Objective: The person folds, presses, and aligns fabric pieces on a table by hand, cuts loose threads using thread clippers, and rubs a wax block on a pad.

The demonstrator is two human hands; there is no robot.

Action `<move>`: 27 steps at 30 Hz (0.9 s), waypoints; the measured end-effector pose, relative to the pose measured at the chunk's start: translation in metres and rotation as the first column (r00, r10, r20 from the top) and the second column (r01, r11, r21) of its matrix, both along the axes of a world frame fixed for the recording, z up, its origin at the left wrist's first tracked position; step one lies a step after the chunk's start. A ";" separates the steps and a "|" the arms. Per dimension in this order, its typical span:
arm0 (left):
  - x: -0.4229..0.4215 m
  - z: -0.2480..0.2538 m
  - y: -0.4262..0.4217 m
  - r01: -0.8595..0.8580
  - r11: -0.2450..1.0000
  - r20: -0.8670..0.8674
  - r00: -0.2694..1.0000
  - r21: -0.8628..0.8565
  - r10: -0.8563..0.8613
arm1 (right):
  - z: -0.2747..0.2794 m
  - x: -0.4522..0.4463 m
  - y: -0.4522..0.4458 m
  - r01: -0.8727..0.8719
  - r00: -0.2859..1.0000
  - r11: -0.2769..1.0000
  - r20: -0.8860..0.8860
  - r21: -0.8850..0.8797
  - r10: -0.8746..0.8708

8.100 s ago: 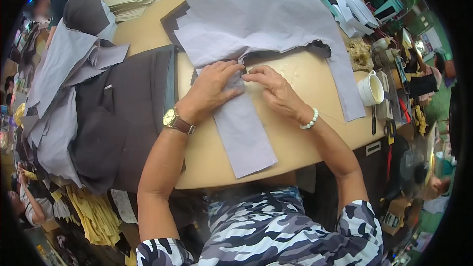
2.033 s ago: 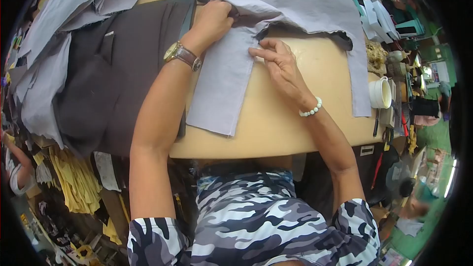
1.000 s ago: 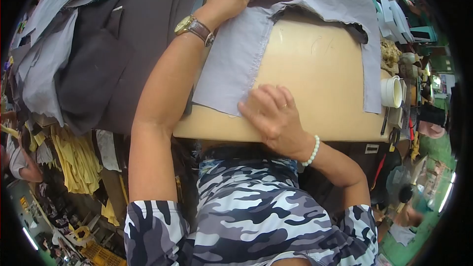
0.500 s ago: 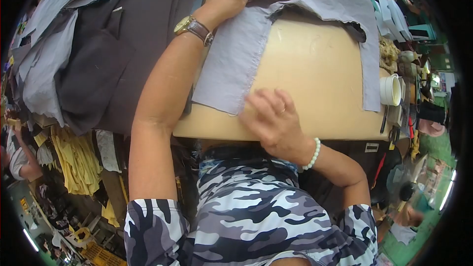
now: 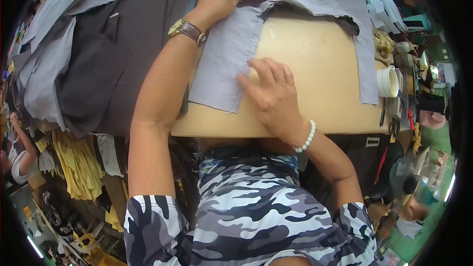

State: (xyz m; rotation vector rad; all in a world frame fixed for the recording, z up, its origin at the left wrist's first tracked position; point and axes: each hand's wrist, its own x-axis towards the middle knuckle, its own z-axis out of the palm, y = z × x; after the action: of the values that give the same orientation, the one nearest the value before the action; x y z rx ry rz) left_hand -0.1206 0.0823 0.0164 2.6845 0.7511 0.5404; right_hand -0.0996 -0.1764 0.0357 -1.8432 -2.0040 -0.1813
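Light grey fabric (image 5: 226, 59) hangs down the cream tabletop as a flat strip with a frayed right edge. At its upper end my left hand (image 5: 219, 1), wearing a watch, has its fingers closed on the fabric beside a dark fold; the fingertips are partly hidden. My right hand (image 5: 272, 93), with a bead bracelet, is over the tabletop at the strip's frayed edge. Its fingers are extended and somewhat apart, holding nothing; whether the thumb touches the fabric I cannot tell. A pile of dark grey cloth (image 5: 133, 44) lies left of the strip.
The cream tabletop (image 5: 310, 79) has its front edge close to my body. A white cup (image 5: 388, 82) and scissors (image 5: 394, 129) sit at its right side. Yellow cloth (image 5: 76, 165) hangs below the left side. Another person (image 5: 22, 155) is at the far left.
My right hand has moved forward, away from my body, along the strip's edge, and its fingers have straightened. My left hand keeps its place on the fabric.
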 end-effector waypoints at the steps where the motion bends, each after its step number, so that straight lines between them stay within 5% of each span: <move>1: 0.001 -0.001 0.000 -0.004 1.000 -0.007 1.000 0.011 0.004 | -0.004 0.004 0.005 0.036 0.998 0.999 0.058 0.004 -0.036; 5: -0.001 0.004 0.000 -0.005 1.000 -0.007 1.000 0.017 0.005 | -0.008 -0.007 -0.002 0.008 0.949 1.000 0.314 0.028 -0.016; 8: -0.001 0.005 -0.001 -0.009 1.000 -0.002 1.000 0.017 0.009 | 0.001 -0.025 -0.023 -0.136 0.951 0.991 0.281 -0.001 0.131; 12: -0.001 0.002 0.001 -0.005 1.000 0.014 1.000 0.003 0.005 | 0.008 -0.020 -0.021 -0.123 0.989 0.991 -0.092 -0.047 0.118; 15: 0.000 0.000 0.003 -0.006 0.999 0.026 1.000 0.039 0.005 | 0.010 -0.014 -0.020 -0.039 0.998 0.997 -0.042 -0.066 0.036; 18: 0.001 -0.003 0.007 0.032 0.998 0.032 0.999 0.052 -0.034 | 0.015 0.000 -0.038 -0.191 0.932 0.977 -0.329 -0.096 0.150; 22: 0.002 -0.013 0.011 0.017 0.999 0.008 1.000 0.041 -0.017 | 0.013 0.079 -0.079 0.421 0.891 0.888 -0.266 0.183 -0.367; 27: 0.000 -0.018 0.015 0.046 0.999 0.050 0.998 0.026 -0.047 | 0.004 0.196 -0.178 0.853 0.437 0.398 -0.045 0.338 -0.898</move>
State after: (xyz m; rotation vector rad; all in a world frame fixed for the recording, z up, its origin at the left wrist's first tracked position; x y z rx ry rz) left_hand -0.1207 0.0976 -0.0013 2.6932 0.6703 0.6076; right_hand 0.0963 -0.3544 0.0399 -2.5076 -0.7197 -0.9083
